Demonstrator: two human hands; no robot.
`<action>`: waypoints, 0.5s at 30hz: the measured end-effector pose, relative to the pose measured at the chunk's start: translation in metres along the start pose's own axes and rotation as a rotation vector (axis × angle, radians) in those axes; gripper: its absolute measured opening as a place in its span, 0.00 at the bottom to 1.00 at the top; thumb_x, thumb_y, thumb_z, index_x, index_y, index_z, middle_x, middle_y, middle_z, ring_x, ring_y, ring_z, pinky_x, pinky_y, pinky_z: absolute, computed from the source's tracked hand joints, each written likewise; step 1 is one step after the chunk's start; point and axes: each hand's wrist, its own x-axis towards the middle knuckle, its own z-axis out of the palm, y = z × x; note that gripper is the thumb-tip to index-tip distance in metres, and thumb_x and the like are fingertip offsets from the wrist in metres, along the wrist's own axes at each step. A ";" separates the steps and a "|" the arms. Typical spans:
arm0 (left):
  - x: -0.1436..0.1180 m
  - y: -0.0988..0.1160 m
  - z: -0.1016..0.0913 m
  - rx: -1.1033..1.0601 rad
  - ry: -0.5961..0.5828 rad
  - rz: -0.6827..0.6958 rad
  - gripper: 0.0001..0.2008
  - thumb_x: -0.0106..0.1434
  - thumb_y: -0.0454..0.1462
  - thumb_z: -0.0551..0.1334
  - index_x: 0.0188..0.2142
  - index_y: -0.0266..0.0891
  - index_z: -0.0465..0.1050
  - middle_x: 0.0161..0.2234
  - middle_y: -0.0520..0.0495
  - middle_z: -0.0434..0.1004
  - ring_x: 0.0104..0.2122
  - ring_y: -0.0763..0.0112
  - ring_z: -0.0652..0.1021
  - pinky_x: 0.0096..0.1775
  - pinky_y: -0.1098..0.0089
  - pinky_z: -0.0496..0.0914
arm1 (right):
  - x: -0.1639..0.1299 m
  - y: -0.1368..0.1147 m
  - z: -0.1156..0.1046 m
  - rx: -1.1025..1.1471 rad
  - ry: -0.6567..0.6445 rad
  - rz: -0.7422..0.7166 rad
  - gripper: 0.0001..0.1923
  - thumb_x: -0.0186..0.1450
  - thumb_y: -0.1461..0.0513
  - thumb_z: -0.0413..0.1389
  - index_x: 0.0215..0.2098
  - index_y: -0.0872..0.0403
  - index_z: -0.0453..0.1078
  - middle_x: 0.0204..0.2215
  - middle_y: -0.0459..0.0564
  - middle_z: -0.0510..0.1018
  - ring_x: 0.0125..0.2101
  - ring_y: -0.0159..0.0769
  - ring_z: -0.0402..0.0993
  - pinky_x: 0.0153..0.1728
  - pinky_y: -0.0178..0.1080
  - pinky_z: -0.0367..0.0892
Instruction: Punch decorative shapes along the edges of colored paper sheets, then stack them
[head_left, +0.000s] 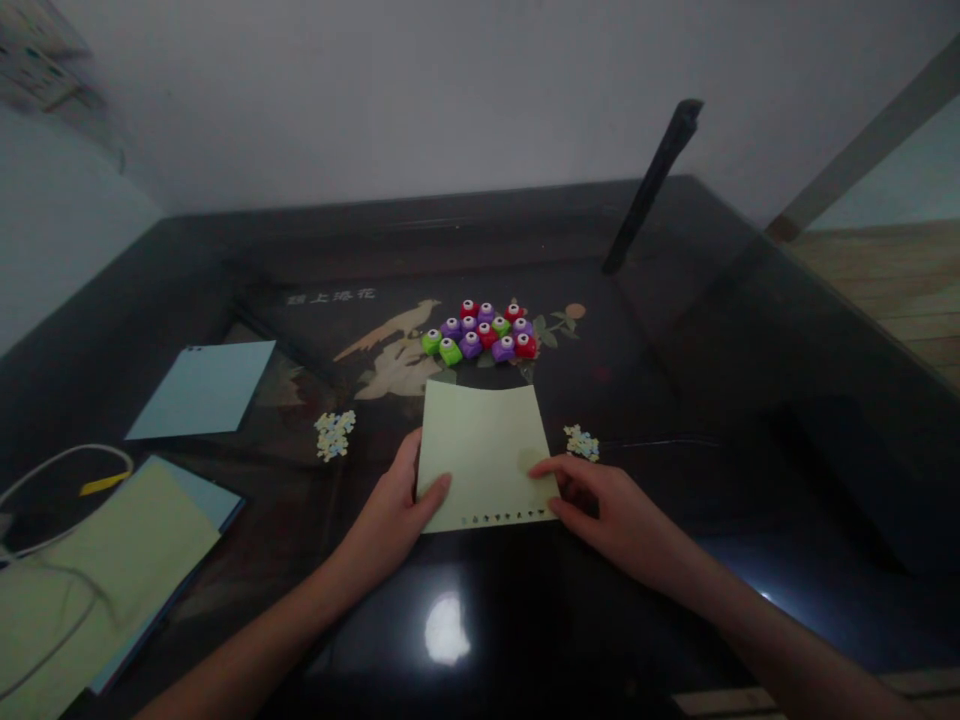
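A pale yellow-green sheet of paper (484, 440) with a row of punched holes along its near edge is held low over the dark glossy table. My left hand (401, 495) grips its left edge, thumb on top and the other fingers hidden underneath. At the right edge, my right hand (600, 500) has its index finger on the sheet and its thumb by the lower right corner. Beyond the paper stands a cluster of small red, purple and green toys with single eyes (480, 335). Small piles of jigsaw pieces lie to the left (334, 435) and right (582, 443).
On the left lie a light blue sheet (206, 388) and a stack of yellow-green and blue paper (127, 540), crossed by a white cable (67, 450). A black bar (652, 185) rises at the back right. A dark flat object (862, 480) sits at the right.
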 end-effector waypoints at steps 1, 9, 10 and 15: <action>0.000 0.000 -0.001 0.001 -0.029 -0.006 0.32 0.62 0.42 0.58 0.62 0.36 0.49 0.52 0.38 0.71 0.50 0.57 0.74 0.50 0.57 0.70 | 0.001 0.001 0.000 -0.024 0.006 0.005 0.17 0.59 0.71 0.52 0.46 0.58 0.71 0.27 0.48 0.74 0.26 0.33 0.70 0.29 0.37 0.65; 0.001 0.005 -0.017 0.409 -0.014 0.041 0.32 0.64 0.40 0.54 0.65 0.37 0.49 0.32 0.50 0.76 0.26 0.69 0.76 0.33 0.66 0.72 | 0.003 0.007 -0.002 -0.194 0.023 -0.004 0.19 0.61 0.71 0.52 0.50 0.60 0.71 0.32 0.53 0.78 0.27 0.34 0.72 0.31 0.39 0.67; 0.000 0.005 -0.018 0.508 0.000 0.090 0.28 0.64 0.39 0.54 0.63 0.37 0.55 0.33 0.49 0.76 0.28 0.69 0.76 0.34 0.66 0.72 | 0.003 0.007 -0.002 -0.213 0.023 -0.009 0.19 0.61 0.70 0.52 0.50 0.60 0.71 0.33 0.53 0.78 0.28 0.35 0.72 0.32 0.39 0.68; -0.002 0.002 -0.015 0.749 0.011 0.229 0.19 0.66 0.36 0.53 0.56 0.40 0.65 0.36 0.47 0.75 0.32 0.69 0.75 0.36 0.67 0.70 | 0.001 0.009 -0.002 -0.294 0.045 -0.041 0.19 0.62 0.70 0.51 0.51 0.60 0.70 0.40 0.57 0.79 0.34 0.39 0.75 0.37 0.42 0.69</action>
